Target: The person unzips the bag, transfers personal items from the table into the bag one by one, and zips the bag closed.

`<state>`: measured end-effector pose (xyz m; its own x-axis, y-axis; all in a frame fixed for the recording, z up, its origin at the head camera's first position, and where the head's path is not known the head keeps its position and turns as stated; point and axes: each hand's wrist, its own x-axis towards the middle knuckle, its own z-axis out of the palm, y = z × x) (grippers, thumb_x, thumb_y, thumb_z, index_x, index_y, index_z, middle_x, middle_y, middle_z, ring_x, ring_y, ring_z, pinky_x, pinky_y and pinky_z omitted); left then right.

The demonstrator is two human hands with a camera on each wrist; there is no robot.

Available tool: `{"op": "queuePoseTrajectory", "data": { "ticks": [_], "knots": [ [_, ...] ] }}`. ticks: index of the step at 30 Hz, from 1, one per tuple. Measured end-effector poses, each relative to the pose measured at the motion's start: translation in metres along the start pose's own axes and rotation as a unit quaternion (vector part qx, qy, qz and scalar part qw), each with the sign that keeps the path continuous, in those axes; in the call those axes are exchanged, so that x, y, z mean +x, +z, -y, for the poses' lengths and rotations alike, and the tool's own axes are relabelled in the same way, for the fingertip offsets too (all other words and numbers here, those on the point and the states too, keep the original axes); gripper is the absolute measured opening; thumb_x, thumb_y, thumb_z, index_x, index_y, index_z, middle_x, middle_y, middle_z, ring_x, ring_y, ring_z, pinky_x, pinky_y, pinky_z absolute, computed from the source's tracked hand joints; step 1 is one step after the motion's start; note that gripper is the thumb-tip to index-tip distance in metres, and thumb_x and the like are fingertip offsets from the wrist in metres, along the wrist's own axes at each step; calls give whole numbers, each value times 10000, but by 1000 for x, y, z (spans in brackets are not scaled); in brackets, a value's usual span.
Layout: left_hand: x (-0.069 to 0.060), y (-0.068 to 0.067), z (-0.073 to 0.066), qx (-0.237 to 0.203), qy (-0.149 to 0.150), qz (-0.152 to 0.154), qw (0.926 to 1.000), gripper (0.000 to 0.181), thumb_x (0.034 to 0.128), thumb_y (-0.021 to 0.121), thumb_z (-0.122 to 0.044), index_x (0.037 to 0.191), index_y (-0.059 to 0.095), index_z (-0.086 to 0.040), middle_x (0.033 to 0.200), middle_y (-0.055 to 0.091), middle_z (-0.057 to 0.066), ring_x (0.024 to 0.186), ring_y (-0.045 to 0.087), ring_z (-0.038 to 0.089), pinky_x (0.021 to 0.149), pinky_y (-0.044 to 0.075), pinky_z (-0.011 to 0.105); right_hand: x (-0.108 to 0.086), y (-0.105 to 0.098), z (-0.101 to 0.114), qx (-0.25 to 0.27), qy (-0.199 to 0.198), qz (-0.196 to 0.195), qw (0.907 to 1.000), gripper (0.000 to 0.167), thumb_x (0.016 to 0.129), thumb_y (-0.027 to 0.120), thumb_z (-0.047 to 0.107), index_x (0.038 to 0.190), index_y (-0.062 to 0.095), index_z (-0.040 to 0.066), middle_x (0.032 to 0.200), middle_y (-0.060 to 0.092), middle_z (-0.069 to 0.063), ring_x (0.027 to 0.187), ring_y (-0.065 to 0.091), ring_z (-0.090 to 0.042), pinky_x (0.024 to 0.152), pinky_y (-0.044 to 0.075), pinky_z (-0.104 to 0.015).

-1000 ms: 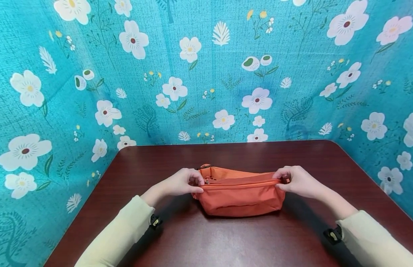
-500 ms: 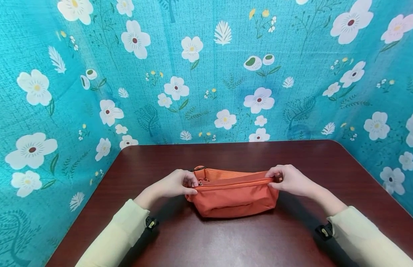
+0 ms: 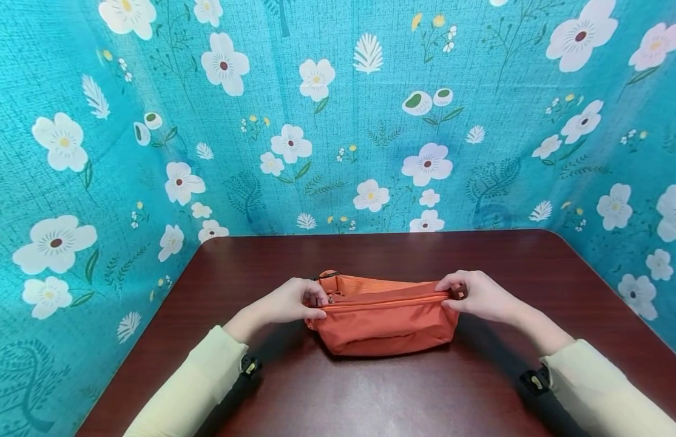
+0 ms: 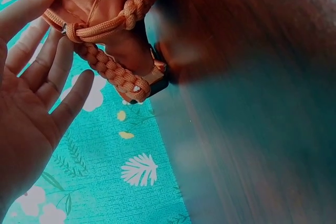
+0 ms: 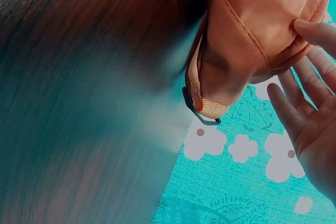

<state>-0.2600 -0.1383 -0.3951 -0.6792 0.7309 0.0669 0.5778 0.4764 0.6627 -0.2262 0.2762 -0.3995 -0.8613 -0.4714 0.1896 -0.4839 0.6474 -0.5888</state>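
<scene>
An orange fabric waist bag (image 3: 387,331) sits upright on the dark table, its zipper running along the top edge. My left hand (image 3: 294,300) pinches the bag's top left corner between thumb and fingers. At the opposite top corner, my right hand (image 3: 482,296) pinches the fabric the same way. Behind the bag lies its orange strap (image 3: 371,284). The left wrist view shows a braided orange cord (image 4: 113,72) hanging at the bag's end, near the left hand's fingers. In the right wrist view, a dark buckle (image 5: 202,111) joins webbing at the other end.
The glossy dark red-brown table (image 3: 371,400) spreads around the bag on all sides. A turquoise floral cloth (image 3: 338,121) hangs behind the table and along both sides. Each wrist wears a small black device, such as the left wrist camera (image 3: 250,366).
Bag and both hands appear shifted slightly left in the head view since a second ago, while the backdrop appears slightly to the right. Both hands keep their pinch on the bag's corners.
</scene>
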Motion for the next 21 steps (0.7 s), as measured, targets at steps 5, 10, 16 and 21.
{"op": "queuePoseTrajectory", "data": {
  "ticks": [5,10,16,21],
  "knots": [
    [-1,0,-1,3,-23,-74,10000,145,826,793,-176,936,701,-156,848,634,-90,731,561,111,682,514,278,-1,-2,1,65,-43,-37,10000,242,792,790,50,1005,712,133,801,555,-33,718,507,-218,576,437,-261],
    [-1,0,-2,-27,-42,-98,9999,144,823,794,-165,933,702,-148,850,638,-85,727,566,105,680,515,274,-2,-3,1,96,5,-27,9999,234,794,789,58,1004,714,131,846,590,-13,742,513,-257,581,451,-260],
    [-2,0,-3,-112,38,-173,9998,137,834,784,-155,945,705,-148,885,657,-89,758,607,87,715,535,309,-4,-5,2,20,-72,-84,9999,240,799,794,77,1013,714,152,785,562,-31,690,508,-209,543,421,-253],
    [-6,-4,-5,-282,-11,-308,9991,134,842,776,-149,957,708,-135,921,674,-68,810,634,93,783,541,323,-8,-12,5,4,-84,-144,9999,240,810,800,132,1033,716,157,912,648,3,738,580,-167,574,488,-263]
  ]
}}
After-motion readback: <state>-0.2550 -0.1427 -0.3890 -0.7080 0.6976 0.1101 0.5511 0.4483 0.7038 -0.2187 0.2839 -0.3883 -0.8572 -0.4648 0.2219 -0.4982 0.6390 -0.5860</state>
